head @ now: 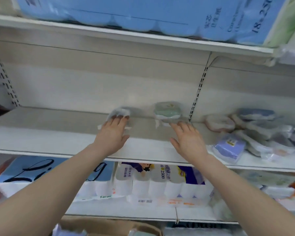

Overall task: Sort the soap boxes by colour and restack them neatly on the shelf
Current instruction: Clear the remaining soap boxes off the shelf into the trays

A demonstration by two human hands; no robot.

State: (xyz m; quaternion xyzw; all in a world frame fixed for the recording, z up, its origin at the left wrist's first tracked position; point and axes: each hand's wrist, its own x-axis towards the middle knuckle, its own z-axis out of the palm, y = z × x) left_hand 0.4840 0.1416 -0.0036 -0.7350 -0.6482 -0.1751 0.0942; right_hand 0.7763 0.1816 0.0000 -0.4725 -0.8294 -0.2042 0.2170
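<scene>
The step in hand looks like squaring up two colour groups near the back of the shelf (58,138). A pale box (120,114) in clear wrap lies at 12 o'clock from the left hand (112,135), and a green box (167,110) lies at 11 o'clock from the right hand (189,142). To do it well, nudge each one flush against the back panel with flat fingertips and leave a clear gap between the colours. Push low on the boxes, since the loose wrapping will likely slip or crumple if pressed higher up. The left hand is spread flat with straight fingers, its tips resting on the pale box and gripping nothing. The right hand is likewise wide open with splayed fingers, the tips at the front edge of the green box's wrapping. Blur hides whether they press it or merely brush it, and whether the green box is one box or two stacked. The unsorted heap (262,133) waits at 3 o'clock from the green box — pink, blue and purple boxes jumbled together.
</scene>
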